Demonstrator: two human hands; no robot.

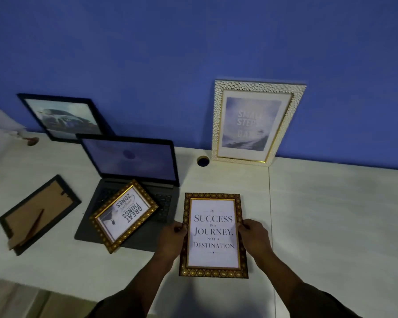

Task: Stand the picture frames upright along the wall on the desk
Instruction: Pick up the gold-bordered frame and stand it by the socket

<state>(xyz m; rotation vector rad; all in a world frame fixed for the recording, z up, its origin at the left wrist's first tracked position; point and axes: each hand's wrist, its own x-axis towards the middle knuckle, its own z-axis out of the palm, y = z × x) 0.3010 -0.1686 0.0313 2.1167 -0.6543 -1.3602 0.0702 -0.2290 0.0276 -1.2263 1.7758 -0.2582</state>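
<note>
On desk (331, 214), both hands' grip, "Success" frame (213, 235)

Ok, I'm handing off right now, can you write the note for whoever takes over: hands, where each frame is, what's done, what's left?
Left hand and right hand grip the side edges of the Success frame, near the desk's front edge.
Done: white frame and black car frame stand against the wall.
Left: stand the Success frame by the wall; then the Great Things frame, lying on the laptop's keyboard; then the dark frame, face down at the left with its stand showing.
</note>
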